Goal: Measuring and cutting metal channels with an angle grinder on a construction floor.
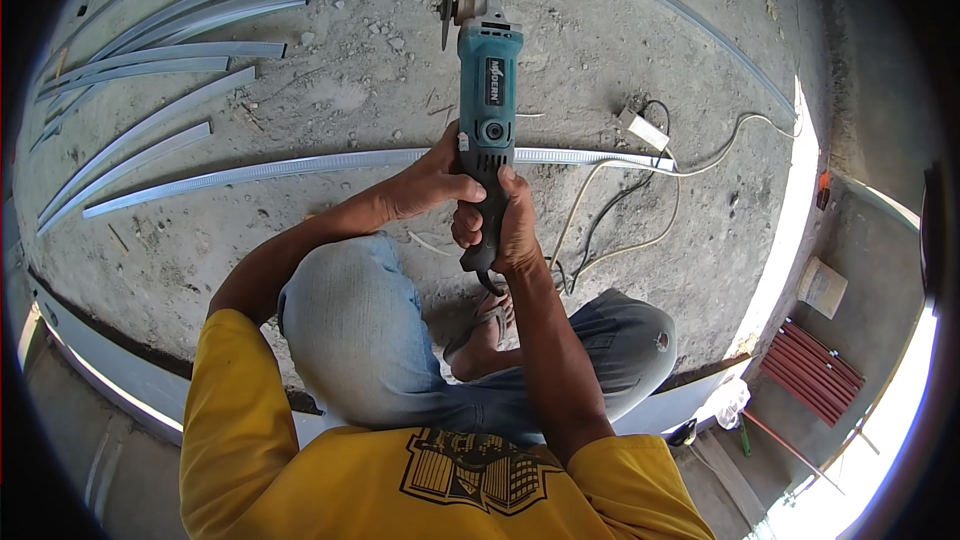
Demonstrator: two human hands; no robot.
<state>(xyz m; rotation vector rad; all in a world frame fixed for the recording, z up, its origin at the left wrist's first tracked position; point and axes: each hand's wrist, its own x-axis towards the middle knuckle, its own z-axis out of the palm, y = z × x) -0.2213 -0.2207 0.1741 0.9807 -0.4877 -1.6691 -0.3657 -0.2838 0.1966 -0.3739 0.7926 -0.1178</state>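
Note:
An angle grinder (488, 90) with a teal body and black rear handle is held upright in front of me, its thin cutting disc (447, 10) seen nearly edge-on at the far end. My left hand (432, 183) grips the grinder's lower body from the left, the thumb lying across it and the other fingers mostly hidden behind. Lower down, my right hand (512, 225) is wrapped round the rear handle. From the handle's end a black cord (488, 283) hangs. Behind the grinder, a long metal channel strip (300, 168) lies across the floor.
More metal strips (170, 50) lie at the left and far side of the dusty concrete floor (330, 80). To the right, a white extension socket (643, 130) with looping cables (680, 172) rests on the ground. Farther right are a pale block (822, 287) and several red bars (812, 372).

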